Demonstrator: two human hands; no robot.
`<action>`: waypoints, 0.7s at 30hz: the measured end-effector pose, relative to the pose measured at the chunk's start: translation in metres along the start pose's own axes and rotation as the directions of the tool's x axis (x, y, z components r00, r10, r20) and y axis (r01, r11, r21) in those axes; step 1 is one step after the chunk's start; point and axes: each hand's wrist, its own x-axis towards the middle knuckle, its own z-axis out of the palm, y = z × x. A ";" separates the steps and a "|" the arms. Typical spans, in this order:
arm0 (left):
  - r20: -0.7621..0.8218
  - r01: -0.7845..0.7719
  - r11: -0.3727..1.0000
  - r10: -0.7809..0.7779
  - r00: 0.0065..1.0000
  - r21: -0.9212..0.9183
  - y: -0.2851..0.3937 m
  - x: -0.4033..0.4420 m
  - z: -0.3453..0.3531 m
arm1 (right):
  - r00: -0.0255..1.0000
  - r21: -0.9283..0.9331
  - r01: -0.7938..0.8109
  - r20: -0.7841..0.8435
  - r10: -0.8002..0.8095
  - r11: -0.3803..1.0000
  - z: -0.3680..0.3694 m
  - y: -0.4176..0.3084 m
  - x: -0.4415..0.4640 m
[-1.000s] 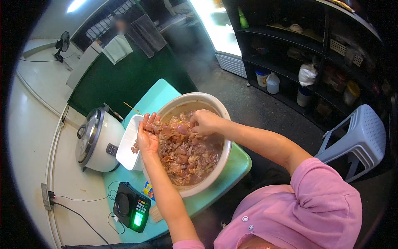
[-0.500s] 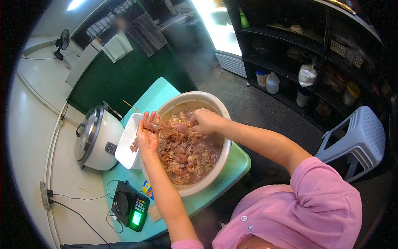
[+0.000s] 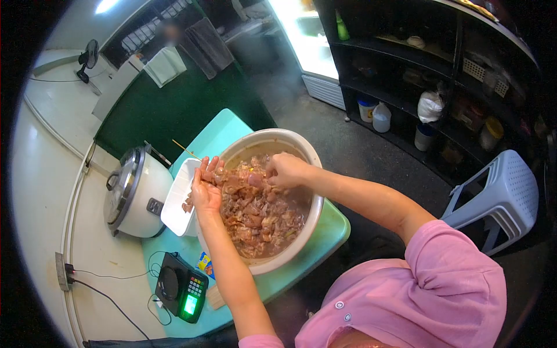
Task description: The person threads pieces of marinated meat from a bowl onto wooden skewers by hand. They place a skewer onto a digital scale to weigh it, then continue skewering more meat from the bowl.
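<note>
Holding left hand (image 3: 207, 188) palm upward, right hand (image 3: 284, 170) curled.

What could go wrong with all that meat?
The thin stick is right by the left hand, so it might poke a finger. The tub holds wet meat, so drips could land on the black scale, whose screen is lit, on the same table.

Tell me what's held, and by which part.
Cannot be told: the left hand hides any grip on the lower end of the thin tan wooden stick; the right hand hides its own.
</note>
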 end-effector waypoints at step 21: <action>-0.037 -0.001 0.998 -0.002 0.999 -0.068 0.002 0.001 -0.001 | 0.998 0.035 -0.038 -0.045 0.040 0.999 0.002 0.002 0.001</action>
